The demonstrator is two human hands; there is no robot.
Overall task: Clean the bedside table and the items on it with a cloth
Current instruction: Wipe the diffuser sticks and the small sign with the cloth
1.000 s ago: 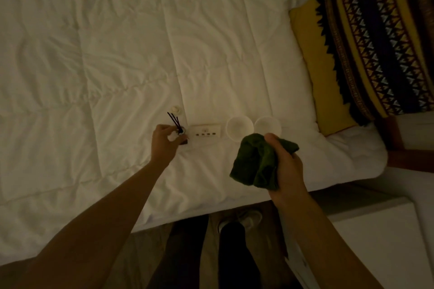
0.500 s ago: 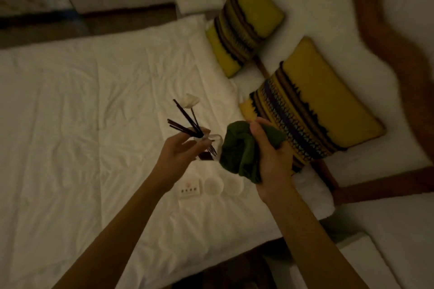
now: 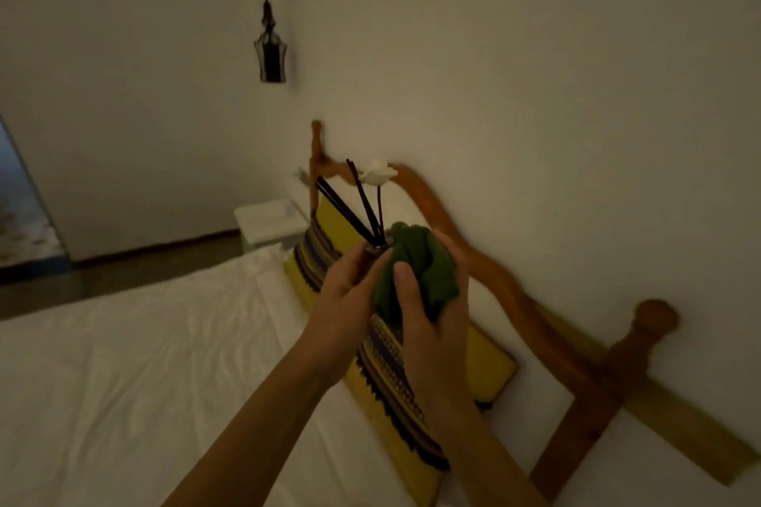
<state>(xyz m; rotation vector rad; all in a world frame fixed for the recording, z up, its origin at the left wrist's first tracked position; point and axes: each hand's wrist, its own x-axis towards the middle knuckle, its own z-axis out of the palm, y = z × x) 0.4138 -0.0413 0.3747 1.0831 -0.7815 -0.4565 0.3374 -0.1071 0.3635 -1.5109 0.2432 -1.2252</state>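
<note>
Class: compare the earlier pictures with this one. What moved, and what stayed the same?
The left hand lifted the reed diffuser off the bed to chest height; the right hand brought the green cloth against it. Both grips are unchanged.

Both hands raised, fingers curled

Reed diffuser: small bottle, dark sticks and one white flower fanning upward, held raised. Green cloth: bunched, pressed against bottle.
</note>
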